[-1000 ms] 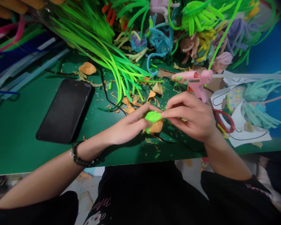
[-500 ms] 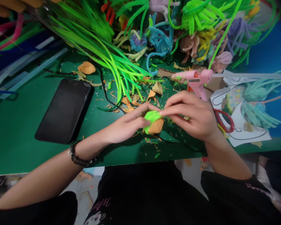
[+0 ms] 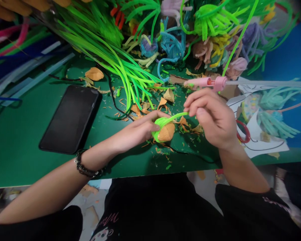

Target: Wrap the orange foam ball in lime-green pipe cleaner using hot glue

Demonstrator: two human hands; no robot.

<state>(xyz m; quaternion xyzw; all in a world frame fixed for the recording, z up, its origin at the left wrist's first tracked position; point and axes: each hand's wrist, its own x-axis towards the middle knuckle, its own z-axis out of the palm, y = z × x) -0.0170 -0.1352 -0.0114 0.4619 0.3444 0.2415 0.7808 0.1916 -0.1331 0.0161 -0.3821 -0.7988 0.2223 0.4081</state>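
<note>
My left hand (image 3: 136, 130) grips a small orange paper lump (image 3: 166, 132) partly wrapped in a bright green pipe cleaner (image 3: 174, 117), just above the green table (image 3: 22, 147). My right hand (image 3: 212, 117) is closed in a pinch on the free end of that pipe cleaner, stretched out to the right of the lump. Both hands hover near the table's front edge.
A black phone (image 3: 70, 117) lies face up on the left. A pink glue gun (image 3: 208, 82) sits behind my right hand, red-handled scissors (image 3: 243, 132) and paper cutouts (image 3: 263, 140) to its right. Loose green pipe cleaners (image 3: 110, 60), pipe-cleaner flowers and orange scraps crowd the back.
My right hand has pulled away up and to the right, drawing a length of green pipe cleaner off the lump. The left hand keeps the lump in place.
</note>
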